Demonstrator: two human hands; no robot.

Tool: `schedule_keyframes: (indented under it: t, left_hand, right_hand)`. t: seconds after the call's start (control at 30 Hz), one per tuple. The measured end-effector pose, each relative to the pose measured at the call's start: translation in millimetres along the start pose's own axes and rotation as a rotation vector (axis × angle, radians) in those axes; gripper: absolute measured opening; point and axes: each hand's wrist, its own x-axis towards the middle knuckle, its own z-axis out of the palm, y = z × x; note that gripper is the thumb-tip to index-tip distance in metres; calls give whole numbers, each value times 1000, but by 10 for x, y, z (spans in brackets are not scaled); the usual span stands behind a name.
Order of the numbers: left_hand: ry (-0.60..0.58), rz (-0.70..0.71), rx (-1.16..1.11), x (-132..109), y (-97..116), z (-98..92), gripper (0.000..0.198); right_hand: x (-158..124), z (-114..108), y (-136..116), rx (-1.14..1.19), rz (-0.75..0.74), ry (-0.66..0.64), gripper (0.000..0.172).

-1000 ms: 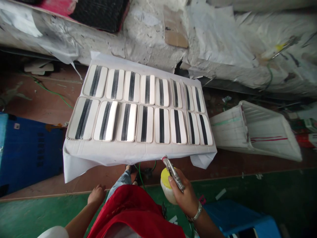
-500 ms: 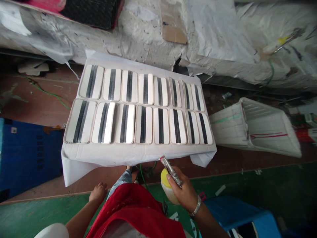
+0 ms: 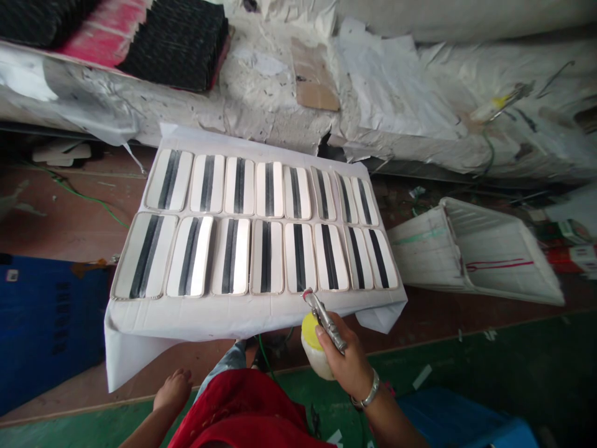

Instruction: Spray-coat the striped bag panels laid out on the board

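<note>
My right hand [image 3: 347,367] is wrapped round a metal spray gun [image 3: 325,320] with a yellow-lidded cup [image 3: 311,345] under it. Its nozzle points at the near edge of a paper-covered board [image 3: 196,317]. Two rows of white rectangular pieces [image 3: 265,255], each with a dark stripe down the middle, lie on that board. My left hand [image 3: 172,391] hangs low beside my knee, its fingers curled loosely, holding nothing that I can see. A red garment [image 3: 242,410] covers my lap.
A paper-wrapped bench [image 3: 396,106] runs behind the board, with black stacked sheets [image 3: 177,37] at its far left. A white tray [image 3: 485,249] lies tipped on the floor to the right. A blue box [image 3: 41,323] sits left, a blue stool [image 3: 448,423] right.
The view has tilted, so the board sits lower in the picture. The spray gun's nozzle has come closer to the near row of striped pieces. My left hand has dropped a little.
</note>
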Motion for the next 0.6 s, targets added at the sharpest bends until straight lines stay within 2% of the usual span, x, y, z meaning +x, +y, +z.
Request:
schedule_keyframes:
  t: [0.4, 0.6]
  left_hand:
    - [-62, -21, 30, 52, 26, -246, 37]
    - [-73, -22, 34, 107, -33, -257, 37]
  right_hand:
    - [423, -63, -126, 11, -66, 60, 19]
    - [669, -53, -166, 14, -93, 99, 18]
